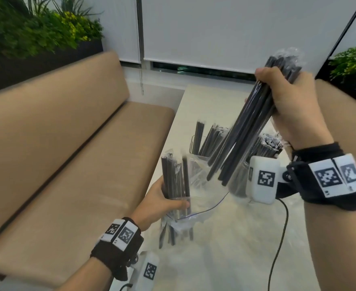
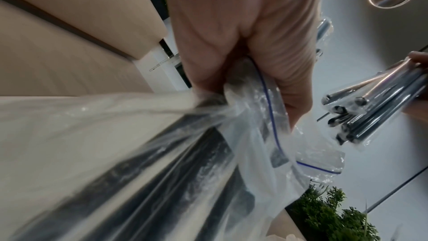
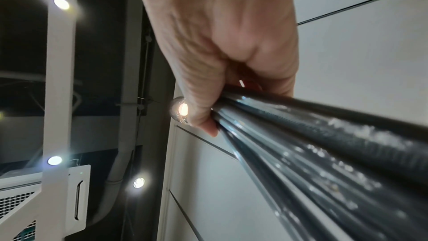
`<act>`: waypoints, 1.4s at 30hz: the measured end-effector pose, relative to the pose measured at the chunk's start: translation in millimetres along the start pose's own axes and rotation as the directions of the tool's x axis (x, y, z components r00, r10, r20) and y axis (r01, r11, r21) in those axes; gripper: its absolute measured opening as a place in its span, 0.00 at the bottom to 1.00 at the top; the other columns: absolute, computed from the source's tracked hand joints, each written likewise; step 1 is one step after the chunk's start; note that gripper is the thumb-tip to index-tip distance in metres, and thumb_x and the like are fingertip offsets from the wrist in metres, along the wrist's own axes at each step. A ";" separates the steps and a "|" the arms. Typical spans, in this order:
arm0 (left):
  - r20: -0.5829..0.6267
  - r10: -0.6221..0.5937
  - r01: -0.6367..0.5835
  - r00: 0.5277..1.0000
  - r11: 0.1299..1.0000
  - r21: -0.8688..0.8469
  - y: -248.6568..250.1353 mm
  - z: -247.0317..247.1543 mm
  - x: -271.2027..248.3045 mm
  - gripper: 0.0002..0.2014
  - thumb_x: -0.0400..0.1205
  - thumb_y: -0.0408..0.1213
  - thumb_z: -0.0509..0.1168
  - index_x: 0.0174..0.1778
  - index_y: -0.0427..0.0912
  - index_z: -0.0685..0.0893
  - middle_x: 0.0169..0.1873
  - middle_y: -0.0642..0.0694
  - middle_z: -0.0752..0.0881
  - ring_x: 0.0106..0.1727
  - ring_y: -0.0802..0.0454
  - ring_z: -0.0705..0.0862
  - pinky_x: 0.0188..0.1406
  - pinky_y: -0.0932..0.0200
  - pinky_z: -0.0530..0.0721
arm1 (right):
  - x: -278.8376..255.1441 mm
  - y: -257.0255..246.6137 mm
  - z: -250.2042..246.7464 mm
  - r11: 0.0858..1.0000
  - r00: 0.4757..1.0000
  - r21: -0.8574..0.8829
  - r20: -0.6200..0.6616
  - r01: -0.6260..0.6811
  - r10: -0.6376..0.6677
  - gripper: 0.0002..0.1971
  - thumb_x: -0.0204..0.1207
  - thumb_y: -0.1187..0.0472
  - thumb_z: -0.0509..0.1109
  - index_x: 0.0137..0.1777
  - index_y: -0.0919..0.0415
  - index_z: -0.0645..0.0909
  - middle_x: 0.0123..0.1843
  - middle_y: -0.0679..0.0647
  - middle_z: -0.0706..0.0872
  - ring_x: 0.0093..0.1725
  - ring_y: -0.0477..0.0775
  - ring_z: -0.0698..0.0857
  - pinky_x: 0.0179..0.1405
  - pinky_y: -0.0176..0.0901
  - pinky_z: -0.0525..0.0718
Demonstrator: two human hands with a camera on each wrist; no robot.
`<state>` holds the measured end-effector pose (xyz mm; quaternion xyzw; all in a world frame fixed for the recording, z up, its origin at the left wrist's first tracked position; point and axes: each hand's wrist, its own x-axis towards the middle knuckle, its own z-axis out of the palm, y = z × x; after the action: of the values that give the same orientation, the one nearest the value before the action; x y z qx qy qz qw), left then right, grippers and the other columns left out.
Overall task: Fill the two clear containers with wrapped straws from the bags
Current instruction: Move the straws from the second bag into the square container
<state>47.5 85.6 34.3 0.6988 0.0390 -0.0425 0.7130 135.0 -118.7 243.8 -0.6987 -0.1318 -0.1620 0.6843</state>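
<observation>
My right hand (image 1: 282, 97) grips a bundle of black wrapped straws (image 1: 246, 127), raised above the table and slanting down to the left. The same bundle (image 3: 324, 153) fills the right wrist view under my thumb. My left hand (image 1: 162, 202) holds a clear zip bag (image 1: 196, 208) with a blue seal line, and several black straws (image 1: 175, 177) stick up out of it. The bag (image 2: 266, 144) is bunched in my palm in the left wrist view. Beyond them two clear containers stand on the table: one (image 1: 202, 141) partly filled, the other (image 1: 265, 145) packed with straws.
A white table (image 1: 225, 248) holds the containers and a black cable (image 1: 282, 238). A tan sofa (image 1: 57, 154) runs along the left. Green plants (image 1: 36, 28) stand behind it and at the far right (image 1: 353, 61). Window blinds (image 1: 235, 28) close off the back.
</observation>
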 end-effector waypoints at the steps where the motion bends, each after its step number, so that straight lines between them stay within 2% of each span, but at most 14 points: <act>1: 0.001 -0.002 0.002 1.000 1.000 0.004 -0.7 -0.5 0.1 0.25 0.67 0.20 0.79 0.55 0.45 0.82 0.48 0.46 0.91 0.49 0.53 0.90 0.50 0.61 0.88 | 1.8 -5.3 -2.5 1.000 1.000 -0.004 -0.012 0.017 -0.017 0.11 0.75 0.61 0.73 0.35 0.55 0.73 0.32 0.48 0.73 0.38 0.57 0.75 0.50 0.56 0.84; 7: -0.025 -0.013 0.013 1.000 1.000 0.019 -7.1 -8.8 1.8 0.24 0.68 0.19 0.78 0.56 0.40 0.81 0.46 0.47 0.92 0.47 0.56 0.91 0.45 0.62 0.88 | 35.6 -21.8 0.8 0.979 0.959 -0.025 -0.198 0.202 -0.203 0.12 0.69 0.53 0.73 0.33 0.51 0.72 0.32 0.45 0.71 0.34 0.44 0.74 0.39 0.38 0.75; 11: -0.052 -0.022 0.022 0.998 1.000 -0.001 -11.7 -13.3 -0.9 0.24 0.68 0.19 0.77 0.58 0.39 0.82 0.48 0.43 0.92 0.46 0.56 0.91 0.40 0.67 0.86 | 53.3 29.2 41.3 0.968 0.951 -0.157 -0.211 0.196 -0.227 0.07 0.70 0.55 0.75 0.42 0.56 0.81 0.37 0.45 0.83 0.30 0.30 0.79 0.37 0.28 0.78; 12: -0.059 -0.022 0.022 0.998 1.000 -0.004 -12.8 -14.8 -1.8 0.24 0.68 0.18 0.77 0.58 0.38 0.82 0.48 0.42 0.92 0.46 0.56 0.91 0.40 0.67 0.86 | 48.1 50.5 52.1 0.964 0.961 -0.192 -0.170 0.185 -0.218 0.09 0.71 0.58 0.76 0.45 0.61 0.80 0.41 0.50 0.85 0.34 0.31 0.81 0.37 0.28 0.80; 15: -0.073 -0.028 0.028 0.997 1.000 0.002 -15.6 -19.8 -6.2 0.23 0.68 0.18 0.77 0.57 0.37 0.82 0.46 0.44 0.92 0.45 0.56 0.91 0.39 0.68 0.86 | 17.9 108.3 73.2 0.911 0.969 -0.347 -0.018 0.223 -0.244 0.16 0.70 0.61 0.77 0.46 0.72 0.76 0.44 0.67 0.84 0.39 0.58 0.83 0.43 0.44 0.84; 18: -0.096 -0.040 0.040 0.995 0.999 0.000 -20.3 -25.7 -10.4 0.23 0.69 0.18 0.76 0.57 0.38 0.81 0.47 0.44 0.92 0.48 0.53 0.91 0.40 0.66 0.87 | -6.7 139.7 77.4 0.876 0.964 -0.403 0.095 0.266 -0.248 0.14 0.70 0.65 0.79 0.43 0.67 0.74 0.41 0.66 0.81 0.36 0.52 0.76 0.36 0.30 0.76; 23: -0.138 -0.066 0.065 0.988 0.998 -0.010 -30.7 -35.2 -11.8 0.23 0.68 0.19 0.77 0.57 0.37 0.82 0.48 0.43 0.92 0.52 0.46 0.91 0.42 0.63 0.88 | -8.6 164.8 68.8 0.869 0.993 -0.490 0.116 0.074 -0.019 0.13 0.75 0.60 0.76 0.42 0.58 0.73 0.47 0.61 0.80 0.45 0.54 0.76 0.45 0.35 0.72; 25: -0.137 -0.066 0.067 0.988 0.998 0.002 -31.9 -38.2 -9.9 0.23 0.68 0.21 0.79 0.57 0.36 0.82 0.49 0.44 0.92 0.53 0.46 0.90 0.45 0.61 0.87 | -4.6 171.5 63.1 0.839 0.975 -0.544 0.177 -0.017 0.134 0.17 0.75 0.59 0.77 0.56 0.62 0.73 0.53 0.56 0.82 0.54 0.57 0.81 0.55 0.44 0.78; 29: -0.144 -0.060 0.063 0.988 0.998 0.014 -29.5 -41.0 -4.4 0.24 0.65 0.26 0.81 0.55 0.36 0.83 0.49 0.45 0.92 0.53 0.48 0.91 0.49 0.59 0.86 | -0.8 165.4 55.1 0.823 0.929 -0.557 0.237 -0.111 0.285 0.35 0.73 0.60 0.79 0.74 0.63 0.63 0.56 0.55 0.79 0.56 0.55 0.80 0.53 0.39 0.75; 32: -0.156 -0.055 0.058 0.986 0.998 0.016 -25.6 -42.1 0.1 0.23 0.67 0.24 0.80 0.56 0.36 0.83 0.50 0.45 0.92 0.53 0.48 0.90 0.49 0.60 0.86 | 0.6 142.6 45.7 0.811 0.969 -0.585 0.204 0.005 0.141 0.39 0.74 0.54 0.78 0.79 0.61 0.59 0.64 0.61 0.81 0.62 0.58 0.80 0.59 0.44 0.76; 35: -0.172 -0.036 0.035 0.984 0.999 -0.008 -20.9 -40.3 3.9 0.24 0.65 0.27 0.82 0.55 0.38 0.83 0.48 0.46 0.92 0.54 0.45 0.90 0.55 0.51 0.87 | -20.4 116.7 39.3 0.854 0.994 -0.517 0.112 0.067 -0.010 0.30 0.79 0.48 0.71 0.76 0.58 0.66 0.65 0.60 0.83 0.63 0.55 0.82 0.64 0.48 0.80; 37: -0.179 -0.021 0.018 0.984 1.000 -0.022 -16.4 -33.7 6.6 0.24 0.62 0.29 0.82 0.53 0.40 0.83 0.47 0.46 0.92 0.54 0.41 0.90 0.58 0.44 0.87 | -47.5 114.0 42.5 0.870 0.954 -0.493 0.250 -0.023 0.167 0.35 0.75 0.35 0.66 0.75 0.56 0.71 0.69 0.54 0.83 0.65 0.50 0.82 0.65 0.45 0.80; 39: -0.146 -0.003 -0.001 0.989 1.000 -0.029 -10.0 -23.4 8.6 0.26 0.64 0.26 0.82 0.56 0.42 0.82 0.49 0.45 0.91 0.56 0.41 0.89 0.58 0.45 0.87 | -74.6 123.0 52.3 0.811 0.824 -0.583 0.444 -0.033 0.353 0.44 0.66 0.26 0.62 0.77 0.55 0.71 0.75 0.52 0.79 0.71 0.49 0.79 0.69 0.43 0.74; 42: -0.036 0.037 -0.039 0.999 0.999 -0.033 -0.7 -5.6 11.7 0.36 0.68 0.20 0.78 0.69 0.43 0.72 0.59 0.40 0.86 0.58 0.49 0.88 0.56 0.49 0.89 | -96.2 138.8 69.6 0.742 0.788 -0.656 0.527 0.139 0.318 0.43 0.63 0.22 0.62 0.70 0.51 0.74 0.70 0.49 0.80 0.71 0.51 0.77 0.78 0.64 0.63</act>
<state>59.1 91.2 32.1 0.6879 0.0389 -0.0161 0.7245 106.7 -49.6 77.1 -0.9142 -0.2424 0.0708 0.3169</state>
